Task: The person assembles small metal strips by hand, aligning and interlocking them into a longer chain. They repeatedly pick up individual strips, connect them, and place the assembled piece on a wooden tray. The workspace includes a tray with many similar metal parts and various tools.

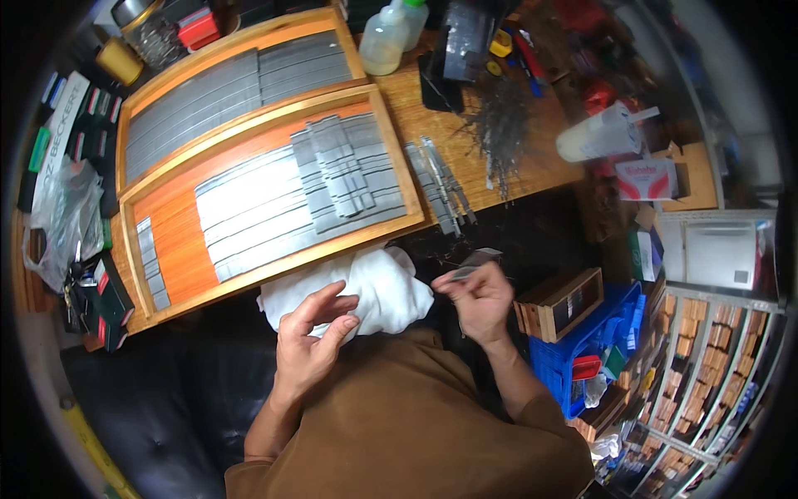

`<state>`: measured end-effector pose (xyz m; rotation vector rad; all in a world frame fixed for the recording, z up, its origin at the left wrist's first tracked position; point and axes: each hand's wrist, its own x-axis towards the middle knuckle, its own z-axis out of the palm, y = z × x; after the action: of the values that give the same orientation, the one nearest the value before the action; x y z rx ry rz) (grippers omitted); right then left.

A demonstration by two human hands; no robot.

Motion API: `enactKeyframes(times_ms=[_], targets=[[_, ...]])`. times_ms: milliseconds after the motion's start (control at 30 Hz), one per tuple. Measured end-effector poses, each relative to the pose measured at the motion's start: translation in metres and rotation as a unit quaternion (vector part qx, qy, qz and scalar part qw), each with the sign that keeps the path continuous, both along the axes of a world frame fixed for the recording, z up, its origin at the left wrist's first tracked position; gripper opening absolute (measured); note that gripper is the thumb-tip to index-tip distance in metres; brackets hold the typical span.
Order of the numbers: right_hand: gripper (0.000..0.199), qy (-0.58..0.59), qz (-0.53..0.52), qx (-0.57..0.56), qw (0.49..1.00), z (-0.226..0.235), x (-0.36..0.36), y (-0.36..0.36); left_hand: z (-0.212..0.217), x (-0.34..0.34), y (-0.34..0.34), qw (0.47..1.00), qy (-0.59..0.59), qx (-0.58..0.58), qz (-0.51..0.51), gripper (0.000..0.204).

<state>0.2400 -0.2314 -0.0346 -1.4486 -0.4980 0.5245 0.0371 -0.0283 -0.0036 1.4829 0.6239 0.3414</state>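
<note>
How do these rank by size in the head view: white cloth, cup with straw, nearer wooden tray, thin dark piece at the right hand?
1. Nearer wooden tray
2. White cloth
3. Cup with straw
4. Thin dark piece

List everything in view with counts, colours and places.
Trays: two, orange, on table
Strips: many, grey, in and beside trays
Bottles: two, whitish, table's far side
Cup: one, whitish, upper right
Crate: one, blue, right
Box: one, brown, by crate
Bag: one, clear, left
Cloth: one, white, before trays
Seat: one, black, lower left
Small clutter: uncounted, mixed colours, table edges
Left hand: one, bare, open, by cloth
Right hand: one, bare, pinching dark piece
</note>
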Motion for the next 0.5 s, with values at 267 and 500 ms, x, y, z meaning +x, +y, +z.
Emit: enactKeyframes(times_ms=[267,500], targets=[[0.027,0.113,-0.012,-0.164,0.98,-0.034,0.077,-0.043,0.003,0.007,-0.01,0.999,0.021,-0.005,-0.036,0.038],[0.029,0.15,0.062,-0.092,0.982,0.024,0.029,-0.019,0.007,0.022,-0.012,0.993,-0.044,-0.112,-0.006,0.036]])
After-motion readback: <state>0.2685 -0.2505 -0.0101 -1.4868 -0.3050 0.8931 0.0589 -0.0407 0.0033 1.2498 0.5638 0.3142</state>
